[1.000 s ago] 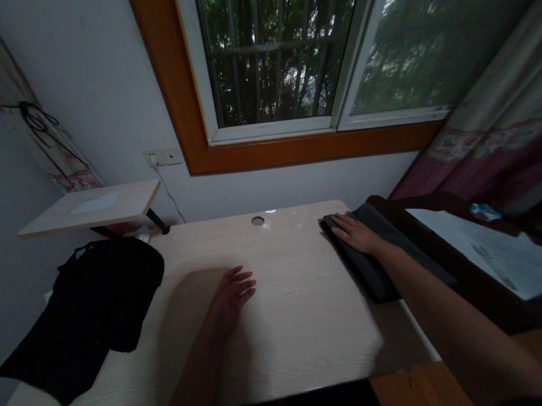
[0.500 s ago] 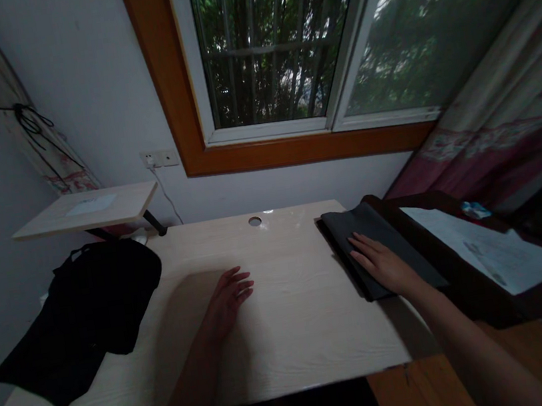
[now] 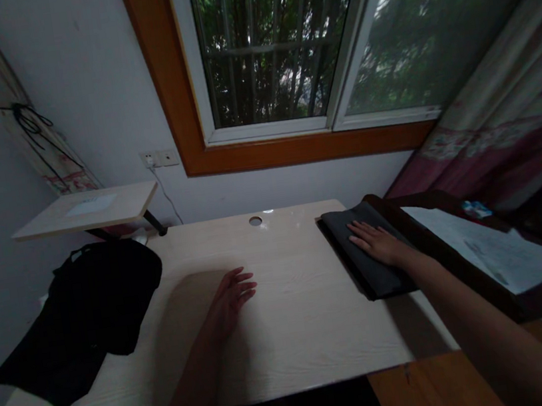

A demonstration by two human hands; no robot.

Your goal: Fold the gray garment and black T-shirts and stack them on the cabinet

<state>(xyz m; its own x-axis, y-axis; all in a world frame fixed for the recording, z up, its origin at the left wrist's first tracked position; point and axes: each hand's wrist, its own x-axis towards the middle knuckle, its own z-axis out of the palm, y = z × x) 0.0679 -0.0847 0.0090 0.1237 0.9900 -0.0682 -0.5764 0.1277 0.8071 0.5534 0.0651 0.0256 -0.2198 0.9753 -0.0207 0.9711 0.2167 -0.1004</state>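
Observation:
My left hand (image 3: 230, 301) hovers over or rests lightly on the pale wooden desk (image 3: 294, 334), with fingers apart and nothing in them. Under my right hand (image 3: 375, 242) lies a flat dark grey folded thing (image 3: 343, 236), soft-looking, at the desk's right end. The right palm is down on it with outstretched fingers. Whether it is a sleeve, a bag or folded cloth I cannot tell. A black bag (image 3: 111, 286) with a small loop at its top lies slumped on the left of the desk.
A small raised shelf (image 3: 125, 206) with a paper on it stands at the back left. Right of the desk, a dark brown surface (image 3: 437, 240) holds a large white paper sheet (image 3: 483, 244). A wall socket (image 3: 158, 159) with a cable is behind the desk, below the window.
My right hand has slid slightly up on the dark grey thing, whose near right part now reaches less far to the right. My left hand has barely moved.

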